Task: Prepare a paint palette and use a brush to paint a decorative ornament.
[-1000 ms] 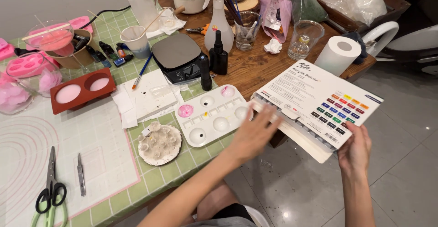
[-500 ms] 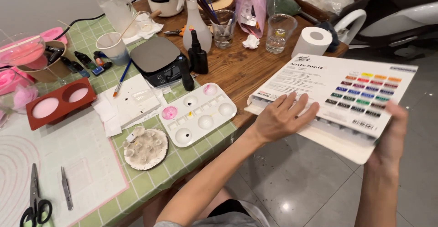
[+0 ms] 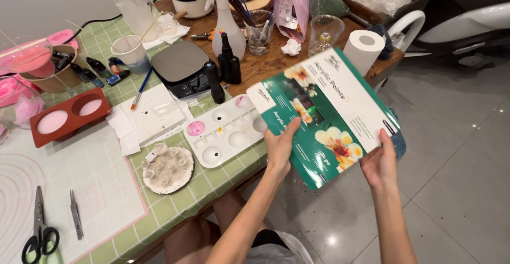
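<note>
I hold a flat paint box (image 3: pixel 324 116) with both hands just off the table's front right corner. Its green face with white and yellow flowers points up at me. My left hand (image 3: pixel 280 146) grips the box's near left edge, thumb on top. Along the lower right edge my right hand (image 3: pixel 378 163) holds it from beneath. A white mixing palette (image 3: pixel 226 131) with a pink dab lies on the table just left of the box.
The green checked tablecloth (image 3: pixel 212 179) carries a round plaster disc (image 3: pixel 167 168), a red two-well mould (image 3: pixel 69 116), scissors (image 3: pixel 38 235), tweezers (image 3: pixel 76 221) and a digital scale (image 3: pixel 183 67). Behind stand dark dropper bottles (image 3: pixel 229 62), a spray bottle (image 3: pixel 227 22), glasses and a paper roll (image 3: pixel 364 49).
The box has been flipped over: its white side with rows of colour swatches faced up before, now the green flowered side does. My left hand went from resting on top to gripping the edge.
</note>
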